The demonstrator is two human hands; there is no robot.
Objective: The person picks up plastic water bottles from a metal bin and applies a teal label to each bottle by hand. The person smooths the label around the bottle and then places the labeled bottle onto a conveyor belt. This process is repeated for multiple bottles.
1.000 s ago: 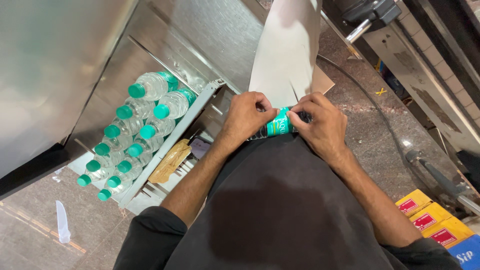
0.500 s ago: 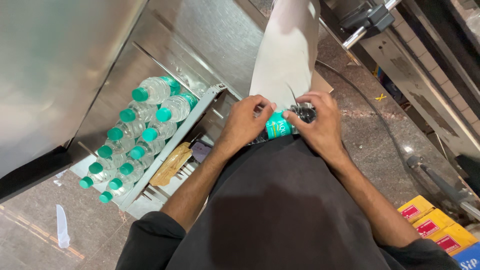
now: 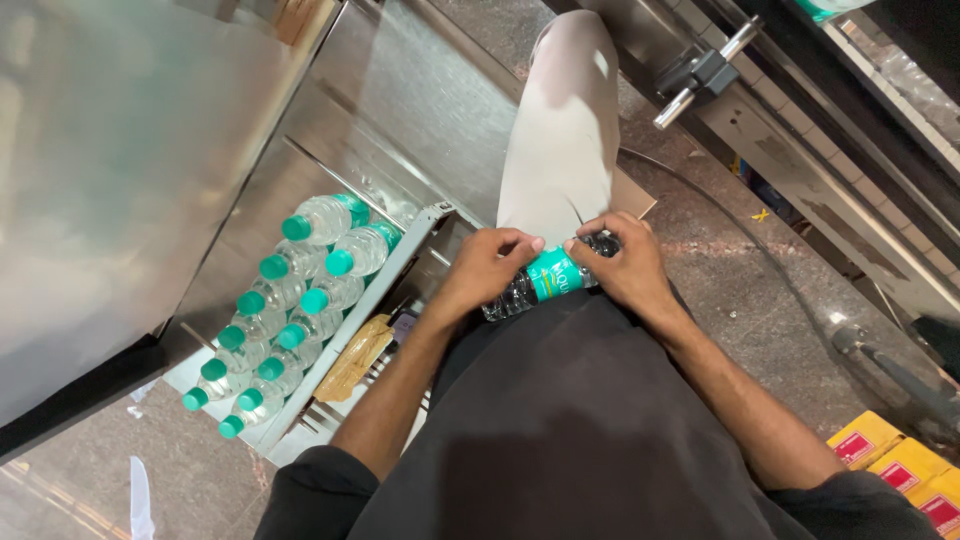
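Your left hand [image 3: 490, 268] and right hand [image 3: 618, 268] both squeeze the clear plastic bottle with a green label [image 3: 548, 276], near the green-capped bottles [image 3: 290, 300].

A clear plastic bottle [image 3: 545, 278] with a teal label lies sideways, held at both ends.

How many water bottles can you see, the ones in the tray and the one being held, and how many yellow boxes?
Bottles with green caps lying in the tray, which has a grey rim: 10
Bottle with a green label held between the left hand and the right hand: 1
Yellow boxes: 3
Total: 14
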